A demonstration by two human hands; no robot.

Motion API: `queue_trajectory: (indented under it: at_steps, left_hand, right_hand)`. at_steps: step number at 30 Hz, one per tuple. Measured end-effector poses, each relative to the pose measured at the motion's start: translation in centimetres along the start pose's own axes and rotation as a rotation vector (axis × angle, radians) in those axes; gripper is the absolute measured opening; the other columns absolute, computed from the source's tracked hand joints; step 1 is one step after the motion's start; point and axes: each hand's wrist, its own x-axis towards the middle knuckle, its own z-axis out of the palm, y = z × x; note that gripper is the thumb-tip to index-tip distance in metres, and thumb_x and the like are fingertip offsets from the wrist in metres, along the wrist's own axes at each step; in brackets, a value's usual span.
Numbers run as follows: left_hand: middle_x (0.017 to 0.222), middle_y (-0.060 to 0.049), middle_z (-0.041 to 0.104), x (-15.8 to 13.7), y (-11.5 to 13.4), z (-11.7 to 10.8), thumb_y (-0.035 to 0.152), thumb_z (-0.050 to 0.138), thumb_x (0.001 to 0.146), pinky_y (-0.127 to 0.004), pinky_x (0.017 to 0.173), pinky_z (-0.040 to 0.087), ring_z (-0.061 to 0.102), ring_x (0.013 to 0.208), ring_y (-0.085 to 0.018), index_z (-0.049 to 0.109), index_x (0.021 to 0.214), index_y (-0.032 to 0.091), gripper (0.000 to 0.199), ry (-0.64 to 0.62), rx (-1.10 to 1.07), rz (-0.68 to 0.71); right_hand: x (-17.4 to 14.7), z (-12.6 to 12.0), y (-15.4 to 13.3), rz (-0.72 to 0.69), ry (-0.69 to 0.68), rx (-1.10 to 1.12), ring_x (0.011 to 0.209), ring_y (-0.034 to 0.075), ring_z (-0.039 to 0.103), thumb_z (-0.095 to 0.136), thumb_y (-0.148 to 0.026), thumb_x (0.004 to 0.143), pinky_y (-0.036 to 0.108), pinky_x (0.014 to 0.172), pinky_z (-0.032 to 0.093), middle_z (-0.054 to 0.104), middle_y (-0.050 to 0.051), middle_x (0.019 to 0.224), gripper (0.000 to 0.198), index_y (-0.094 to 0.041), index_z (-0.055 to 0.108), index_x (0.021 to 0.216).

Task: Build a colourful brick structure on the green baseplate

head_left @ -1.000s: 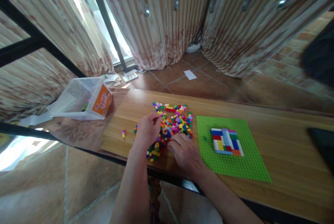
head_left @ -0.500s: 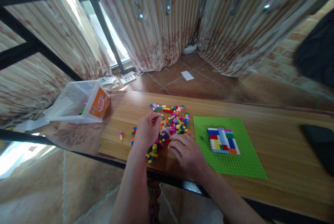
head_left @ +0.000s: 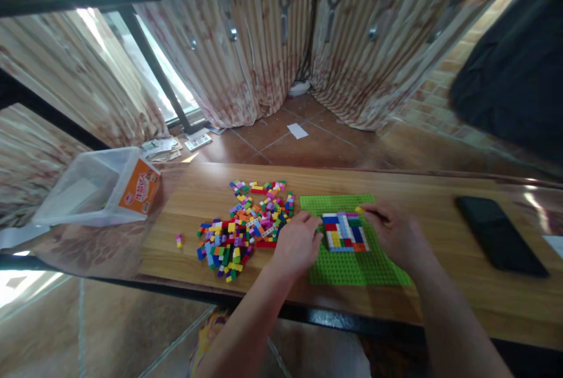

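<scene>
A green studded baseplate [head_left: 352, 272] lies on the wooden table and carries a flat rectangle of multicoloured toy bricks [head_left: 345, 232]. My left hand [head_left: 299, 244] rests over the plate's left edge, fingers curled together beside the rectangle's left side. Something dark green shows at those fingertips, but I cannot tell whether they grip it. On the other side, my right hand [head_left: 393, 232] pinches a small yellow brick [head_left: 359, 210] near the rectangle's upper right corner. Left of the plate spreads a pile of loose toy bricks [head_left: 229, 243] in many colours.
One pink and yellow brick piece [head_left: 179, 240] lies apart at the table's left. Beyond that end stands a clear plastic bin [head_left: 79, 216] with an orange label. A black phone-like slab [head_left: 499, 236] lies at the right. Dark clothing [head_left: 514, 67] shows at the upper right.
Both hands have left the brick pile and moved right to the baseplate. A yellow brick now shows in my right hand. The view has shifted right.
</scene>
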Motion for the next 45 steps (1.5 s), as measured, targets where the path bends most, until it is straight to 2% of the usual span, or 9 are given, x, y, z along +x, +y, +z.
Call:
queue_trajectory:
  at_steps: [6,13,18,21,24,30,35,39,45]
  left_hand:
    - [0.1,-0.008,0.062,0.8,-0.1,0.5,0.017,0.042,0.094,-0.03,0.085,0.051,0.062,0.093,-0.019,0.064,0.088,0.017,0.024,-0.033,0.091,-0.019]
    - [0.093,-0.009,0.062,0.5,-0.3,-0.5,0.01,0.045,0.087,-0.03,0.076,0.05,0.062,0.082,-0.019,0.063,0.084,0.016,0.02,-0.07,0.148,-0.075]
    - [0.089,-0.009,0.064,0.1,-0.9,-1.8,0.007,0.046,0.083,-0.032,0.075,0.051,0.063,0.08,-0.021,0.064,0.081,0.016,0.02,-0.068,0.178,-0.124]
    - [0.093,-0.01,0.066,-0.1,-0.9,-2.2,0.007,0.046,0.082,-0.033,0.078,0.052,0.064,0.083,-0.021,0.066,0.086,0.015,0.022,0.012,0.114,-0.129]
    - [0.099,-0.011,0.068,0.0,-0.2,-1.7,0.008,0.048,0.083,-0.032,0.083,0.053,0.065,0.088,-0.02,0.068,0.097,0.014,0.026,0.083,-0.059,-0.094]
    - [0.11,-0.008,0.073,0.8,1.2,0.5,0.012,0.048,0.085,-0.032,0.091,0.054,0.068,0.097,-0.019,0.066,0.119,0.017,0.039,-0.025,-0.396,-0.053]
    - [0.119,-0.01,0.071,1.1,1.3,0.9,0.014,0.046,0.086,-0.034,0.094,0.053,0.069,0.101,-0.021,0.061,0.129,0.016,0.046,-0.055,-0.412,-0.072]
    - [0.117,-0.008,0.072,0.9,1.6,0.8,0.017,0.046,0.087,-0.034,0.092,0.054,0.069,0.099,-0.021,0.062,0.128,0.018,0.044,-0.069,-0.391,-0.054]
    - [0.113,-0.008,0.073,0.9,1.9,0.8,0.017,0.045,0.087,-0.034,0.091,0.054,0.069,0.095,-0.022,0.065,0.124,0.018,0.042,-0.078,-0.376,-0.043]
  right_hand:
    - [0.1,1.0,-0.8,0.01,-0.044,-0.005,0.083,0.021,0.067,0.053,-0.032,0.087,0.035,0.076,0.051,0.073,0.007,0.09,0.023,-0.02,0.072,0.09]
    - [-0.6,1.3,-2.4,0.075,-0.012,0.046,0.074,0.018,0.066,0.055,-0.038,0.087,0.033,0.072,0.051,0.074,0.006,0.09,0.025,-0.021,0.072,0.093]
    - [-1.1,2.5,-3.9,0.055,0.025,0.016,0.075,0.018,0.065,0.056,-0.038,0.086,0.033,0.071,0.05,0.072,0.005,0.086,0.024,-0.021,0.071,0.092]
    - [-1.6,3.4,-4.5,-0.011,0.051,-0.116,0.076,0.02,0.063,0.055,-0.035,0.088,0.033,0.071,0.048,0.07,0.005,0.082,0.02,-0.022,0.07,0.086]
    - [-2.0,4.1,-4.7,-0.077,0.072,-0.236,0.078,0.021,0.061,0.056,-0.032,0.088,0.034,0.072,0.046,0.068,0.006,0.081,0.017,-0.021,0.068,0.085]
    - [-2.1,4.7,-4.8,-0.029,0.091,-0.234,0.075,0.022,0.06,0.056,-0.034,0.087,0.034,0.069,0.045,0.067,0.006,0.079,0.018,-0.021,0.067,0.082]
    - [-1.8,3.8,-4.4,0.071,0.055,-0.028,0.07,0.019,0.061,0.058,-0.043,0.085,0.033,0.066,0.047,0.068,0.005,0.078,0.026,-0.02,0.069,0.081]
    - [-1.3,3.1,-3.2,0.165,0.105,0.059,0.07,0.019,0.062,0.055,-0.042,0.086,0.034,0.067,0.049,0.07,0.007,0.085,0.029,-0.018,0.071,0.092]
    - [-0.7,3.6,-1.9,-0.033,0.01,-0.051,0.1,0.026,0.06,0.042,-0.031,0.093,0.045,0.089,0.047,0.067,0.013,0.105,0.037,-0.019,0.071,0.112]
